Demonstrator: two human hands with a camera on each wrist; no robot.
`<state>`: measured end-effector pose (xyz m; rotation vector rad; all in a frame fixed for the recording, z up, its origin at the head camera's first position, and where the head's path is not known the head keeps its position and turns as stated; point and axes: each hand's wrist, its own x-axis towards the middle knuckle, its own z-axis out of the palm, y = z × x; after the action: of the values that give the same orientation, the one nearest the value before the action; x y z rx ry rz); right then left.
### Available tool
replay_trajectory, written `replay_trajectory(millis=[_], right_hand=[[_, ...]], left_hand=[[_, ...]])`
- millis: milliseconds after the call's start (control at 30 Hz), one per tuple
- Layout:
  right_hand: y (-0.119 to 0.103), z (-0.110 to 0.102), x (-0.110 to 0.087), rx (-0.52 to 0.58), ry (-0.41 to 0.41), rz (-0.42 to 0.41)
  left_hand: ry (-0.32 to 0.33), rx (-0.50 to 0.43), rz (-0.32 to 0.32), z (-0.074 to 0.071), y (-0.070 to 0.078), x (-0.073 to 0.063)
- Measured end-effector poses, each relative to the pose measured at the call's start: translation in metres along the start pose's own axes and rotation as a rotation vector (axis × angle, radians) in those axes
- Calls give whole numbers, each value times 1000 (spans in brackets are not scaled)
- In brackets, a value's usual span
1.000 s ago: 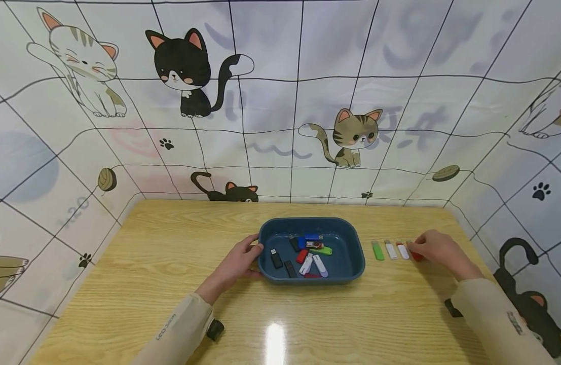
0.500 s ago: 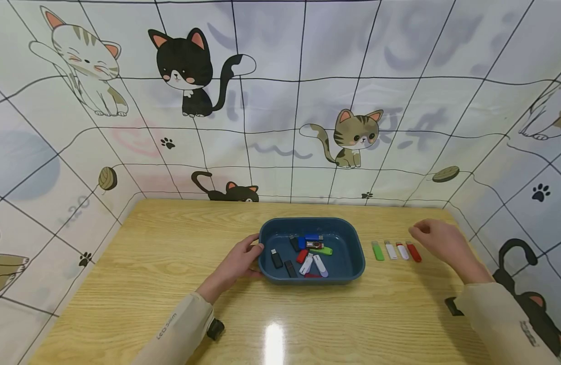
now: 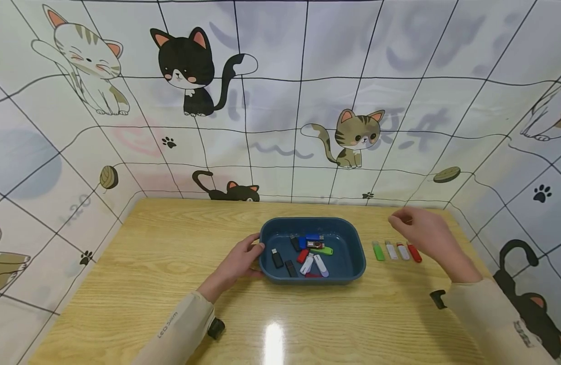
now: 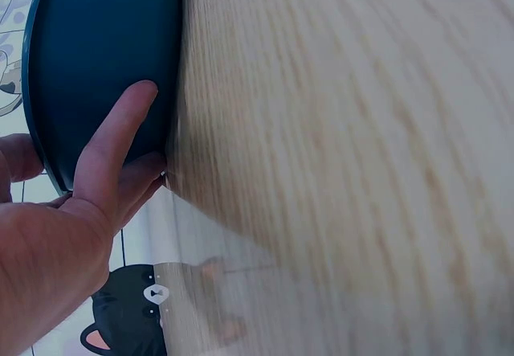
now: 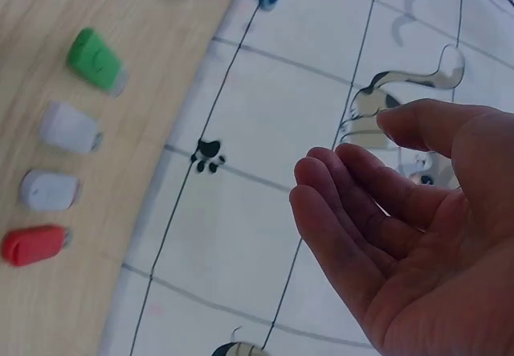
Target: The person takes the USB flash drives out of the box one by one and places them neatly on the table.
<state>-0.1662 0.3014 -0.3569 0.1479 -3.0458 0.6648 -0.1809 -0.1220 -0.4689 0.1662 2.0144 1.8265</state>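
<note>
My left hand (image 3: 236,261) grips the left end of a dark blue plastic bin (image 3: 313,281), thumb at the rim and fingers along the outer wall (image 4: 104,42). Inside lie several USB sticks, among them a lime green one (image 3: 325,251), a blue one (image 3: 313,237) and a black one (image 3: 277,259). Right of the bin, a row on the table holds a green USB stick (image 3: 378,251), a white one (image 3: 391,251), a white and red one (image 3: 403,252) and a red one (image 3: 414,253). Above and behind this row hovers my right hand (image 3: 428,230), empty, its fingers loosely bent (image 5: 361,179).
The wooden table (image 3: 180,223) ends at the back against a cat-patterned cloth (image 3: 271,152), which also rises on both sides. Black wrist straps show under the left sleeve (image 3: 171,332) and the right sleeve (image 3: 490,319).
My right hand has let go of the red USB stick at the row's right end, risen from it, and moved back and to the left. The left hand stays on the bin.
</note>
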Motion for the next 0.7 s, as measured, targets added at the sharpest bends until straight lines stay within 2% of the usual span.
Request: replay_trajectory(millis=[400,700], right_hand=[[-59,4,18,-5,25,-137],[-106,28,43,-2,-64,-224]], left_hand=[[11,1,3,-2,4,3],[-9,23,9,-2,2,1]])
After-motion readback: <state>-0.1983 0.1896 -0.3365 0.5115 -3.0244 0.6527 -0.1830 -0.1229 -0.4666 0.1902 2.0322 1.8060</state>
